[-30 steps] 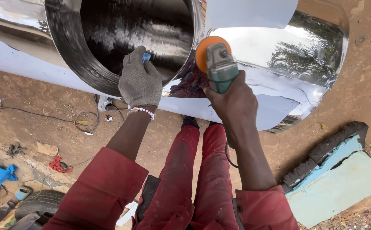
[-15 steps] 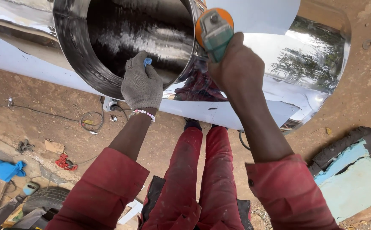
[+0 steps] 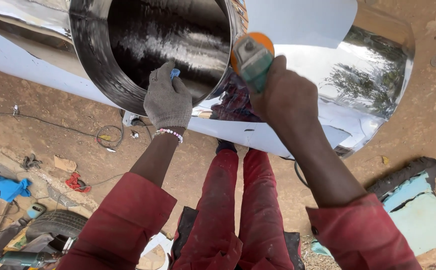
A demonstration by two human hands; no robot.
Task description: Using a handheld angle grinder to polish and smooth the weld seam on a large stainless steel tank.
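My left hand [image 3: 168,100], in a grey knit glove, grips the lower rim of a shiny metal cylinder [image 3: 98,70] whose dark inside faces me. A bit of blue shows under the glove's fingers. My right hand [image 3: 283,92], bare, holds a teal angle grinder [image 3: 252,60] with an orange disc guard, raised close to the cylinder's right rim. The cylinder lies over a large mirror-bright metal sheet [image 3: 373,85] that reflects trees.
My red-trousered legs [image 3: 233,200] stand on bare dirt. A black cable [image 3: 53,122] runs across the ground at left. A tyre [image 3: 58,222], blue cloth [image 3: 3,186] and tools lie at lower left. A blue foam slab [image 3: 423,210] sits at lower right.
My right hand has lifted the grinder up from the sheet's lower edge to the cylinder's right rim. The left hand has kept its grip on the rim.
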